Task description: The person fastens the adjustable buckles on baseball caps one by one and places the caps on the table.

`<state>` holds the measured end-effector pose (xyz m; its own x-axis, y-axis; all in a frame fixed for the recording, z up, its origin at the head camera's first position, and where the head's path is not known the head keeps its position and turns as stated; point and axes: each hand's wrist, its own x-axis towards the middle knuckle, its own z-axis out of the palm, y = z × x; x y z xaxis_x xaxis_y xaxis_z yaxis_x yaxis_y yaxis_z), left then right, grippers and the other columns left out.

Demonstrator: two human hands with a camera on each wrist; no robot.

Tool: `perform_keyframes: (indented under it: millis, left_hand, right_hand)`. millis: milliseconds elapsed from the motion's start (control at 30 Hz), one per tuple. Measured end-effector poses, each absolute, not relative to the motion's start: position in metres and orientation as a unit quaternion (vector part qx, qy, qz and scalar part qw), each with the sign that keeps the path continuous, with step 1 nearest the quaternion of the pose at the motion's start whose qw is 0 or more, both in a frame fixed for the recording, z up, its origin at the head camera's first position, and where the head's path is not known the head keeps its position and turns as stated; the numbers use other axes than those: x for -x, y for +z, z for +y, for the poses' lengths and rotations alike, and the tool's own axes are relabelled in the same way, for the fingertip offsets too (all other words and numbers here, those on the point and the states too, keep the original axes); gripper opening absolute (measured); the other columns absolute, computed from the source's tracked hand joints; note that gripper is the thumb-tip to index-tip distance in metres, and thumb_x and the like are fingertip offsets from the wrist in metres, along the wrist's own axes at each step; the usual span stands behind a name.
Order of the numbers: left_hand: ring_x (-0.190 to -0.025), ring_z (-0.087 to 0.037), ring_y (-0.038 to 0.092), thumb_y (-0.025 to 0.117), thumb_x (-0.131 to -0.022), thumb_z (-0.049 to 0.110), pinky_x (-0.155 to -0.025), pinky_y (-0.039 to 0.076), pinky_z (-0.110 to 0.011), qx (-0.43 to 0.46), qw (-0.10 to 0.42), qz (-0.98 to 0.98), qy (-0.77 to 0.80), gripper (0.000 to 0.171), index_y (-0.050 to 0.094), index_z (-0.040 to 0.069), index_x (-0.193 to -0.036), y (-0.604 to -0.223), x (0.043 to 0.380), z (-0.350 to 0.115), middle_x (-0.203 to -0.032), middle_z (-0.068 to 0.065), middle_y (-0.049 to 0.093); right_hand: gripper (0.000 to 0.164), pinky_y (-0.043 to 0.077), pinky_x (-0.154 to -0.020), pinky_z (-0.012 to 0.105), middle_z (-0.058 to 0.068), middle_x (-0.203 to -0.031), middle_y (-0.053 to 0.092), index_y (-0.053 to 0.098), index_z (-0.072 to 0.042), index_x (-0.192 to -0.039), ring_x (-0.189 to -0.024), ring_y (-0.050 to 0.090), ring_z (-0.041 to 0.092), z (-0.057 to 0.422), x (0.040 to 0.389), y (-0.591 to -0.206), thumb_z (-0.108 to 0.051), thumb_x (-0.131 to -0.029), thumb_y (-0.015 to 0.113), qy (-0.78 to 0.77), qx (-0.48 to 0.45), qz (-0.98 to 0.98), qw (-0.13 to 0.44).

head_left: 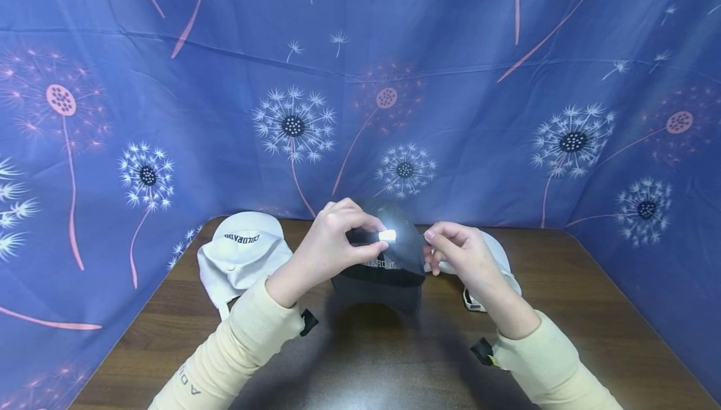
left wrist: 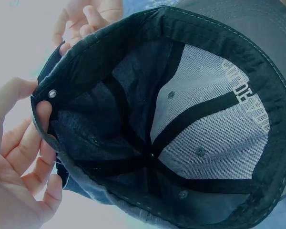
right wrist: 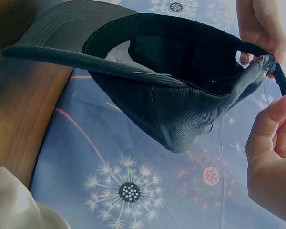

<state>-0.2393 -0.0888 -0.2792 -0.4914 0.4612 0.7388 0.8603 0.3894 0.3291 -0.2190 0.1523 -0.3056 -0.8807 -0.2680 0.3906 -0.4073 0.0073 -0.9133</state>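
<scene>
A dark baseball cap is held up, brim toward me and its inside facing the left wrist view. My left hand pinches the rear edge of the cap between thumb and fingers, beside a small metal snap. A glaring white patch shows between those fingertips in the head view. From the other side, my right hand pinches a narrow black strap at the cap's back. Inside the crown, dark seam tapes and white mesh lining show.
To the left lies a white cap lettered COLORADO. Another white cap sits behind my right hand, partly covered by it. The brown wooden table meets a blue dandelion-print cloth at the back.
</scene>
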Motion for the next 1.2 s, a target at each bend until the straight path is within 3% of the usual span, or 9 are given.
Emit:
perform_keyframes:
  millis: [200,367,633,800,933,1067,1200]
  left_hand:
    - [-0.075,-0.009,0.052,0.081,-0.072,0.019,-0.075,0.039,-0.029,0.416,0.276,-0.790,-0.356,0.019,0.074,0.013,-0.088,-0.280,0.240,-0.087,-0.074,0.007,0.064]
    - [-0.075,-0.008,0.052,0.081,-0.072,0.020,-0.075,0.040,-0.028,0.409,0.277,-0.794,-0.355,0.019,0.074,0.013,-0.088,-0.280,0.240,-0.087,-0.074,0.007,0.065]
    - [-0.076,-0.007,0.052,0.081,-0.073,0.022,-0.076,0.040,-0.028,0.398,0.277,-0.799,-0.357,0.019,0.075,0.013,-0.089,-0.280,0.239,-0.087,-0.075,0.007,0.064]
    - [-0.075,-0.006,0.053,0.081,-0.074,0.022,-0.074,0.041,-0.027,0.388,0.273,-0.802,-0.364,0.018,0.075,0.014,-0.089,-0.280,0.242,-0.087,-0.076,0.007,0.065]
    - [-0.076,-0.004,0.054,0.080,-0.075,0.023,-0.074,0.042,-0.027,0.379,0.268,-0.804,-0.371,0.018,0.075,0.014,-0.090,-0.280,0.244,-0.086,-0.077,0.007,0.066]
    - [-0.077,-0.004,0.056,0.080,-0.075,0.023,-0.076,0.043,-0.027,0.370,0.266,-0.807,-0.375,0.018,0.076,0.014,-0.089,-0.279,0.243,-0.085,-0.078,0.007,0.067]
    - [-0.077,-0.004,0.056,0.080,-0.075,0.022,-0.073,0.045,-0.025,0.363,0.261,-0.807,-0.385,0.018,0.076,0.013,-0.089,-0.279,0.243,-0.082,-0.078,0.006,0.067]
  right_hand:
    - [0.021,0.049,-0.049,0.031,0.002,-0.066,0.060,0.058,0.009,-0.082,-0.049,0.055,0.016,0.153,0.218,-0.306,-0.006,-0.095,0.054,0.642,-0.229,-0.728,0.076]
    - [0.018,0.051,-0.051,0.030,0.004,-0.065,0.061,0.061,0.009,-0.086,-0.049,0.057,0.019,0.153,0.217,-0.307,-0.006,-0.093,0.057,0.590,-0.226,-0.763,0.137]
    - [0.013,0.055,-0.072,0.023,0.012,-0.096,0.065,0.068,0.001,-0.100,-0.076,0.067,0.010,0.155,0.218,-0.305,-0.003,-0.088,0.063,0.547,-0.235,-0.774,0.216]
    - [0.027,0.050,-0.085,0.017,0.009,-0.106,0.065,0.068,-0.003,-0.107,-0.095,0.063,0.006,0.155,0.218,-0.305,0.001,-0.081,0.070,0.473,-0.274,-0.782,0.301]
    - [0.037,0.042,-0.094,0.015,0.005,-0.111,0.065,0.066,-0.007,-0.115,-0.105,0.061,0.013,0.149,0.218,-0.308,-0.015,-0.080,0.075,0.390,-0.298,-0.784,0.379]
    - [0.048,0.038,-0.098,0.018,0.008,-0.116,0.063,0.063,-0.005,-0.119,-0.109,0.057,0.023,0.137,0.220,-0.313,-0.038,-0.084,0.069,0.344,-0.328,-0.772,0.422]
    - [0.051,0.037,-0.103,0.025,0.016,-0.116,0.060,0.060,0.001,-0.117,-0.111,0.054,0.032,0.124,0.222,-0.317,-0.038,-0.086,0.066,0.310,-0.362,-0.750,0.458]
